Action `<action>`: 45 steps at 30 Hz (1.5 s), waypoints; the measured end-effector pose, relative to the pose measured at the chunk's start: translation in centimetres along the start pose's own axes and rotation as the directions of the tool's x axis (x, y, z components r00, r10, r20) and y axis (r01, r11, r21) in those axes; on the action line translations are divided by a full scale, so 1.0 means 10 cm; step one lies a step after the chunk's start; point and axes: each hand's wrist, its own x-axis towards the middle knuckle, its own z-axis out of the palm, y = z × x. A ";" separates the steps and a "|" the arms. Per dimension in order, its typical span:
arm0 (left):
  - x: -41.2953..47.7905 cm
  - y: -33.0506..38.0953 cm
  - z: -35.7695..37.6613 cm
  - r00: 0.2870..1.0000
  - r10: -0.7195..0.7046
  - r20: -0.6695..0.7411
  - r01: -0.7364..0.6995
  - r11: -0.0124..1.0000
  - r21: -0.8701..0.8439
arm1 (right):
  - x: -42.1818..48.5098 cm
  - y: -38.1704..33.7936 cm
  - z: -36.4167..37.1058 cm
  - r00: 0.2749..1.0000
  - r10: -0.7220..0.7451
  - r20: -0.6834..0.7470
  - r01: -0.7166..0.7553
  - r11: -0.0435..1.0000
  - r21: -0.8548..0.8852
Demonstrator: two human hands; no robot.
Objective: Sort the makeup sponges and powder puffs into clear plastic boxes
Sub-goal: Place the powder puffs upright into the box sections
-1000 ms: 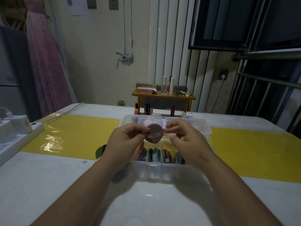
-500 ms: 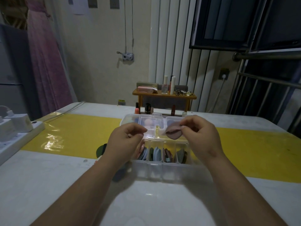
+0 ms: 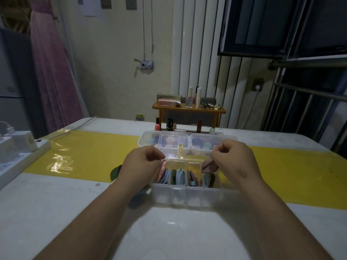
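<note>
A clear plastic box (image 3: 187, 196) with several narrow compartments stands in front of me, holding puffs on edge: blue ones (image 3: 179, 176), brown ones, a green one. My right hand (image 3: 232, 162) pinches a mauve powder puff (image 3: 209, 167) above the box's rightmost compartment. My left hand (image 3: 142, 167) hovers at the box's left end, fingers curled beside a pink puff (image 3: 163, 168) in the leftmost compartment; whether it grips it I cannot tell. Behind stands a second clear box (image 3: 187, 141) with round sponges inside.
Dark green puffs (image 3: 115, 173) lie on the table left of the near box, partly hidden by my left arm. A white power strip (image 3: 20, 154) sits at the left edge. Lipsticks and small bottles (image 3: 170, 124) stand behind the far box on the yellow runner's far side.
My right hand took the mauve puff from between both hands and carried it right and down toward the rightmost compartment. My left hand let go and dropped to the box's left end.
</note>
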 end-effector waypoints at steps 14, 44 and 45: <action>-0.01 0.01 0.00 0.999 -0.014 0.037 0.012 0.999 0.053 | 0.00 -0.01 0.06 0.992 0.024 0.127 -0.005 0.989 -0.149; -0.01 0.00 0.01 0.999 0.012 -0.048 -0.001 0.970 0.243 | 0.02 -0.01 0.13 0.943 0.096 0.318 0.052 0.902 -0.429; -0.01 -0.01 0.01 0.999 0.016 -0.049 -0.004 0.969 0.246 | 0.01 -0.02 0.15 0.941 0.094 0.325 0.065 0.892 -0.447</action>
